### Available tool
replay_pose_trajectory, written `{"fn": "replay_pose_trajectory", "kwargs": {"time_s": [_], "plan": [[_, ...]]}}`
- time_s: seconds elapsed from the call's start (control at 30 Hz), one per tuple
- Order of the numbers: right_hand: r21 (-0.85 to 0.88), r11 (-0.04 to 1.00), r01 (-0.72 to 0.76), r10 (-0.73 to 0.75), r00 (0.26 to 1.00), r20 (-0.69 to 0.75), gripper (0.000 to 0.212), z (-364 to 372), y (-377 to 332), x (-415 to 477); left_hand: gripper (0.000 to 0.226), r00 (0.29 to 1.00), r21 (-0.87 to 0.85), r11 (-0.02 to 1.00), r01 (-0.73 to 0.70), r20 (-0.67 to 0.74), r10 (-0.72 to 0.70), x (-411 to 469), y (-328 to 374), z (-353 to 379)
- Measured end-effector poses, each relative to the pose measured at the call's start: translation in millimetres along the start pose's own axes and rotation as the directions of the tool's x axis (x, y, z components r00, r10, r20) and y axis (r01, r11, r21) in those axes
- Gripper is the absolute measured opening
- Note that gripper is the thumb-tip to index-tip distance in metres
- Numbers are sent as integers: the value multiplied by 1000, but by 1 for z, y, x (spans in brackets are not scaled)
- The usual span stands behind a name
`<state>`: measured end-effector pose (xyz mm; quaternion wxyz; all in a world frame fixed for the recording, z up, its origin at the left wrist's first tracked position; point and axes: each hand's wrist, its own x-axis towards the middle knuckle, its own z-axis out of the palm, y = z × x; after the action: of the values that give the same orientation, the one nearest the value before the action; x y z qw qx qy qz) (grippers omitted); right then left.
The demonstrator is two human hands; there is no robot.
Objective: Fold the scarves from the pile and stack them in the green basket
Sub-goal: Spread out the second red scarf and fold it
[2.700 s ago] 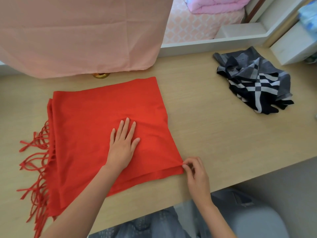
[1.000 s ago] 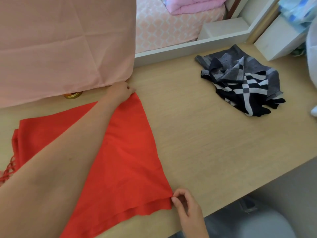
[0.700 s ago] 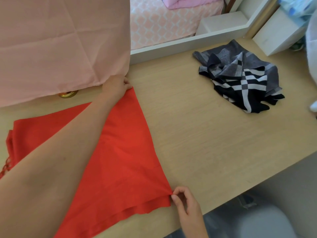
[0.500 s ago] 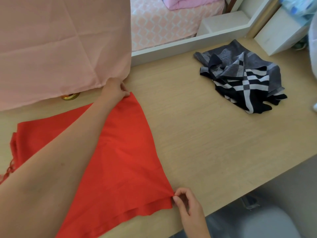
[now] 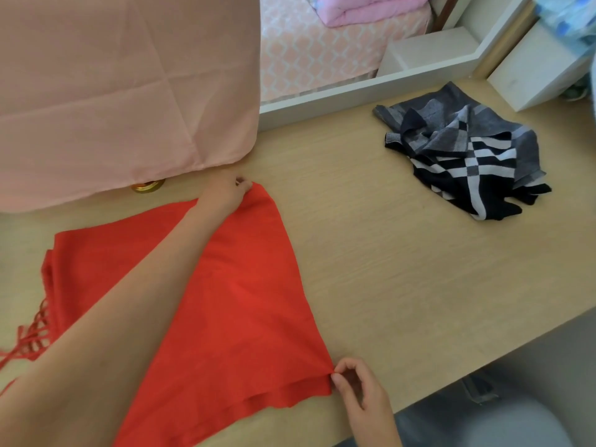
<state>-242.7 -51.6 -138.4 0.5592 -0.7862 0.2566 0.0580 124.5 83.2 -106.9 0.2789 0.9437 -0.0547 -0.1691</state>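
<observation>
Corners decide the coming move. The red scarf [image 5: 225,301] lies flat on the wooden desk [image 5: 387,269], already doubled over, with its fringe [image 5: 29,337] trailing off to the left and its right edge running from far to near. Each end of that edge is held by 1 hand. The left hand [image 5: 225,191] reaches across the cloth to the far right corner, its fingertips drawn together on the fabric in what looks like a pinch, though the back of the hand hides most of the grip. The right hand [image 5: 358,388] has the near right corner nipped between thumb and forefinger, the other fingers loosely curled and holding nothing. With both ends of the edge in hand, the likely next fold carries it leftward toward the fringe, so the 2 corners would need to travel together to keep the edge straight.

The 2nd scarf, a crumpled dark plaid scarf [image 5: 467,162], waits well apart at the far right of the desk, nearer the right hand.

The left forearm [image 5: 135,304] covers the middle of the red scarf, and its near left part runs out of frame. The green basket is not in view. A small gold object [image 5: 148,187] peeks from under a hanging pink cloth [image 5: 122,91]; what it is cannot be told.
</observation>
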Motion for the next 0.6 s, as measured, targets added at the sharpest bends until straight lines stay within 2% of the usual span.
{"fn": "replay_pose_trajectory", "kwargs": {"time_s": [0.07,0.2,0.33,0.4,0.53,0.6], "plan": [[-8,1000,0,0,1000,-2,38,1,2,1,24,1000,-83,997,-6,-6,5,-12,-7,6],[-12,1000,0,0,1000,0,40,4,6,3,30,984,-182,969,-168,-89,154,-48,-13,20],[-22,1000,7,-7,1000,9,40,4,8,5,39,966,-100,965,-244,-110,233,-74,-21,45],[-25,999,24,-25,999,-24,38,2,2,8,43,964,-52,967,-251,-105,244,-77,-28,53],[-36,991,131,-135,979,-151,30,6,-45,39,41,940,-84,963,-256,-255,228,-77,-32,49],[-39,980,195,-198,970,-137,21,18,-78,80,35,933,-118,962,-246,-298,202,-73,-34,44]]}}
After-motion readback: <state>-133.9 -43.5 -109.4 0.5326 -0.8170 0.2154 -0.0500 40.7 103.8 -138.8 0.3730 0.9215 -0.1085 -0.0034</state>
